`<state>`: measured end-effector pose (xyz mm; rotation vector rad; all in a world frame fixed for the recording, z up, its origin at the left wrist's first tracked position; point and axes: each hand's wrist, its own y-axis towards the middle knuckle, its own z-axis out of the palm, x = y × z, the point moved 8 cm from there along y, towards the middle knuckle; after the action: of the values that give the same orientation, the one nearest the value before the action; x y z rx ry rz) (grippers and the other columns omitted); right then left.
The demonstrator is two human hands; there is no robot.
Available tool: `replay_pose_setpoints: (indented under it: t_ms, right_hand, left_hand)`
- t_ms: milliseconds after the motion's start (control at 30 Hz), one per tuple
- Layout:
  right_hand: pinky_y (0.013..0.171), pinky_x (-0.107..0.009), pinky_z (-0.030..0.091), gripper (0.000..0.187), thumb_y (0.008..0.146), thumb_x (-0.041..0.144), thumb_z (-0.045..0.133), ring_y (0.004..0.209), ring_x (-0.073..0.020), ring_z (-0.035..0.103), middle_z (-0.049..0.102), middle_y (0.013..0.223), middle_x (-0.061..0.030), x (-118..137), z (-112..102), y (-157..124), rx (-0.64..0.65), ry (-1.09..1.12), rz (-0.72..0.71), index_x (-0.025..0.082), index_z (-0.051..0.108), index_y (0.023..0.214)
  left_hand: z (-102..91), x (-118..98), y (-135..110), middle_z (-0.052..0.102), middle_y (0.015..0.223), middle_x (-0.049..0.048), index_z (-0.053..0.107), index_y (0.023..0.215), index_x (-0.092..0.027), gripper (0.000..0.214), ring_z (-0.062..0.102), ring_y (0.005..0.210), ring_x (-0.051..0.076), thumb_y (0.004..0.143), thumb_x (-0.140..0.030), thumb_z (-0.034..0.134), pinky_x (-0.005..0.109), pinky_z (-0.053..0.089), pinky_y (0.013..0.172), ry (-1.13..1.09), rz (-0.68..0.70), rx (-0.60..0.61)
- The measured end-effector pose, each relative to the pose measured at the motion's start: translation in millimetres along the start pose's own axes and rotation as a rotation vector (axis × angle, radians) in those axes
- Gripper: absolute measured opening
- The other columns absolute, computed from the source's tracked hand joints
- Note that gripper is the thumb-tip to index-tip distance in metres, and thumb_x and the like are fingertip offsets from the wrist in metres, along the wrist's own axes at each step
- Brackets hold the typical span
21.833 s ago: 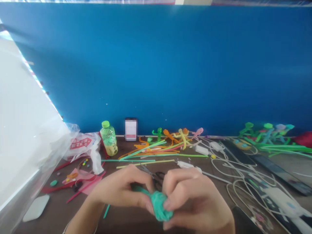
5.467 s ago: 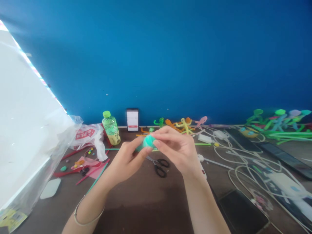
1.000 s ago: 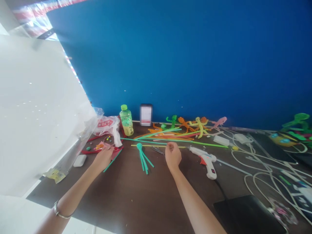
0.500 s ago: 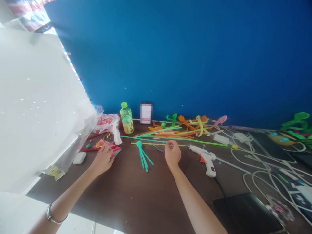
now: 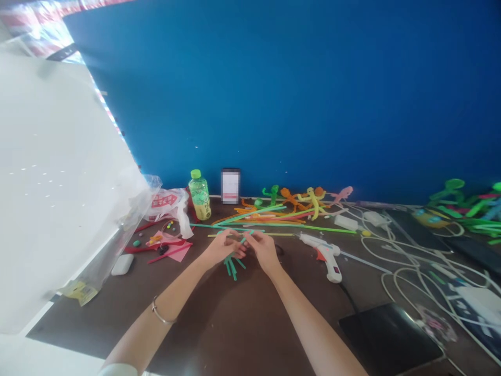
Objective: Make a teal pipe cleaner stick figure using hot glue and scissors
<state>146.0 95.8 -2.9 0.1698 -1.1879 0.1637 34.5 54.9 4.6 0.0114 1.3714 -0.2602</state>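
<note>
My left hand [image 5: 223,249] and my right hand [image 5: 265,249] meet at the middle of the dark table [image 5: 235,324]. Their fingers are pinched on a short teal pipe cleaner [image 5: 245,239] held between them. Right under the hands lies a teal pipe-cleaner figure [image 5: 232,267] with a wound head, mostly hidden, and several straight legs that point toward me. A thin bracelet sits on my left wrist.
A white glue gun [image 5: 326,254] lies right of my hands. Behind are loose pipe cleaners [image 5: 270,218], small pipe-cleaner figures [image 5: 309,197], a green-capped bottle [image 5: 199,195] and a standing phone [image 5: 230,185]. Pink paper [image 5: 172,251], a plastic bag [image 5: 166,202], white cables [image 5: 395,263].
My left hand left the pink paper and came right with a teal pipe cleaner. My right hand moved slightly left. Both hands now meet over the teal figure.
</note>
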Motion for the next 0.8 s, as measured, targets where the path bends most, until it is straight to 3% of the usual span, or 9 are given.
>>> replay_pose_setpoints:
  t_ms: [100, 167, 267, 433, 633, 733, 800]
  right_hand:
    - [0.051, -0.022, 0.045, 0.025, 0.061, 0.039, 0.071, 0.051, -0.0083, 0.052, 0.058, 0.057, 0.0039, 3, -17, 6, -0.081, 0.065, -0.009, 0.018, 0.064, 0.072]
    - [0.051, -0.021, 0.046, 0.024, 0.061, 0.039, 0.072, 0.052, -0.0077, 0.054, 0.06, 0.059, 0.0041, 2, -22, 7, -0.121, 0.103, 0.0, 0.019, 0.064, 0.073]
    - [0.051, -0.021, 0.047, 0.024, 0.06, 0.036, 0.074, 0.052, -0.0085, 0.056, 0.06, 0.057, 0.0033, -2, -21, 7, -0.145, 0.129, 0.021, 0.017, 0.063, 0.069]
    - [0.055, -0.023, 0.05, 0.024, 0.059, 0.035, 0.074, 0.054, -0.01, 0.059, 0.064, 0.061, 0.0019, -7, -16, 4, -0.165, 0.136, 0.03, 0.017, 0.064, 0.071]
    - [0.061, -0.03, 0.053, 0.031, 0.063, 0.04, 0.071, 0.058, -0.0136, 0.06, 0.065, 0.066, -0.0016, -3, -10, 1, -0.082, -0.026, -0.036, 0.017, 0.068, 0.083]
    - [0.062, -0.032, 0.053, 0.034, 0.061, 0.038, 0.073, 0.057, -0.0144, 0.059, 0.064, 0.065, -0.0018, 2, -6, -1, -0.063, -0.122, -0.064, 0.017, 0.068, 0.087]
    - [0.062, -0.033, 0.054, 0.035, 0.063, 0.039, 0.071, 0.058, -0.0145, 0.059, 0.065, 0.069, -0.0027, 7, -2, -3, -0.041, -0.154, -0.081, 0.018, 0.069, 0.09]
  left_hand:
    - [10.8, -2, 4, 0.067, 0.092, 0.0103, 0.051, 0.107, -0.016, 0.041, 0.066, 0.08, 0.019, 0.072, -0.033, 0.065, 0.038, 0.051, 0.079, -0.129, 0.024, 0.13]
    - [8.9, -3, 4, 0.065, 0.102, 0.011, 0.058, 0.1, -0.015, 0.036, 0.065, 0.087, 0.02, 0.07, -0.031, 0.067, 0.037, 0.05, 0.082, -0.138, 0.079, 0.133]
    - [-0.3, -2, 5, 0.066, 0.095, 0.0098, 0.064, 0.095, -0.012, 0.033, 0.065, 0.082, 0.019, 0.068, -0.031, 0.069, 0.036, 0.053, 0.078, -0.07, 0.159, 0.033]
    - [-16.2, -6, 8, 0.062, 0.1, 0.0083, 0.065, 0.09, -0.013, 0.033, 0.062, 0.072, 0.012, 0.075, -0.042, 0.058, 0.021, 0.054, 0.052, -0.113, 0.265, -0.156]
    - [-22.7, -5, 13, 0.055, 0.056, -0.0009, 0.066, 0.083, -0.011, 0.037, 0.047, 0.041, 0.005, 0.073, -0.046, 0.058, 0.019, 0.046, 0.039, 0.023, 0.238, -0.193]
    - [-25.9, -7, 12, 0.052, 0.051, -0.0034, 0.066, 0.093, -0.013, 0.039, 0.042, 0.035, 0.005, 0.072, -0.045, 0.06, 0.019, 0.039, 0.033, 0.14, 0.249, -0.226]
    - [-25.2, -12, 10, 0.05, 0.047, -0.0041, 0.068, 0.089, -0.013, 0.035, 0.04, 0.033, 0.005, 0.074, -0.043, 0.058, 0.019, 0.035, 0.032, 0.247, 0.284, -0.231]
